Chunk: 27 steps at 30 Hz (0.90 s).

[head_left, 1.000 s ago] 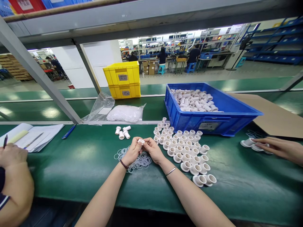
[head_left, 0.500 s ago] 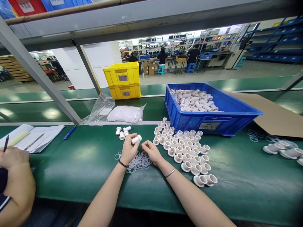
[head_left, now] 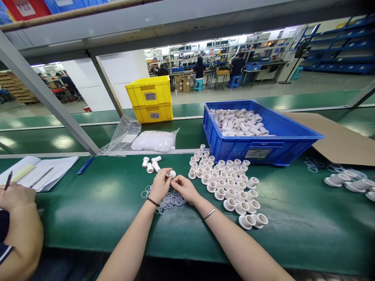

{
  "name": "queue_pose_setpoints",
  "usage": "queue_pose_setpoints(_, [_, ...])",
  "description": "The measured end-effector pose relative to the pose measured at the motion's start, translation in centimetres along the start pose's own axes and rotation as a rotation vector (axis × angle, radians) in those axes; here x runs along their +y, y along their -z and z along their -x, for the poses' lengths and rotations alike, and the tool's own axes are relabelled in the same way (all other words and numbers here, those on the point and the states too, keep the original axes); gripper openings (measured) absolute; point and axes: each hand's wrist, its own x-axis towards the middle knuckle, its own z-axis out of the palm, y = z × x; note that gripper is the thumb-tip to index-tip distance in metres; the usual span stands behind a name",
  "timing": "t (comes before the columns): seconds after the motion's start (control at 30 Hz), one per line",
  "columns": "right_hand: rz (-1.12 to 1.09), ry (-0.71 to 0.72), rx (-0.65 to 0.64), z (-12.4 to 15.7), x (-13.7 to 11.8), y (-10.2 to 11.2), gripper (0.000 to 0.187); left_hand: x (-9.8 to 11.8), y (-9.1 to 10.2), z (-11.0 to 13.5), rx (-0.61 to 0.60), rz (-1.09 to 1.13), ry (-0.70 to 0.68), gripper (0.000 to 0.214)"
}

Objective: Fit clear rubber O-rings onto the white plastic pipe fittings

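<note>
Drawn in toward the left hand [head_left: 161, 186] since half a second ago, the right hand [head_left: 186, 190] now has its fingertips right beside the white fitting [head_left: 172, 174], which has turned so that less of its length shows. The left hand grips this fitting between thumb and fingers, holding it above the worktop [head_left: 93, 218]. On the right hand, thumb and forefinger are pinched together at the fitting's near right side; whether they grasp the fitting or something small, I cannot tell.

Just below the hands, on the near side, lies a pile of translucent rings [head_left: 175, 203], partly covered by the left hand. Four loose fittings [head_left: 150, 168] sit just to the far left of the hands, some upright and some on their sides. To the right, flanged fittings [head_left: 220, 194] stand close together on the worktop, a pair of them set nearer than the others. On their far side is a blue bin [head_left: 243, 151] holding a heap of white pieces [head_left: 234, 124]. A clear bag with white contents [head_left: 154, 141] lies on the far side of the loose fittings, near two stacked yellow bins [head_left: 163, 112]. At the left edge, a co-worker's hand [head_left: 19, 195] holds a dark pen [head_left: 8, 180] beside open papers [head_left: 63, 168].
</note>
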Motion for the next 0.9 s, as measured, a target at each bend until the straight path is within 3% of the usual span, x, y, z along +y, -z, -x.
queue_pose_setpoints(0.1, [-0.004,0.022,0.002,0.0,0.2,0.0,0.032,-0.5,-0.2,0.1,-0.138,0.022,0.057,0.048])
queue_pose_setpoints(0.2, [0.000,0.032,0.004,0.0,0.5,0.0,0.030,-0.9,-0.3,0.2,-0.185,0.088,0.124,0.066])
queue_pose_setpoints(0.4, [0.122,0.151,-0.039,0.3,0.2,0.0,0.027,-0.9,-0.5,0.3,-0.325,0.390,0.127,0.071])
queue_pose_setpoints(0.5, [0.204,0.237,0.003,0.4,-0.1,0.1,0.025,-0.5,-0.6,0.4,-0.357,0.393,0.087,0.068])
queue_pose_setpoints(0.6, [0.268,0.257,0.037,0.3,0.1,0.3,0.031,-0.3,-0.7,0.3,-0.245,0.366,0.068,0.056])
queue_pose_setpoints(0.77, [0.324,0.176,0.081,-0.2,1.1,1.1,0.051,-0.5,-0.2,-0.2,0.048,0.330,0.093,0.034])
queue_pose_setpoints(0.9, [0.352,0.167,0.135,-0.6,1.5,1.8,0.052,-0.9,0.5,-0.6,0.250,0.263,0.102,0.026])
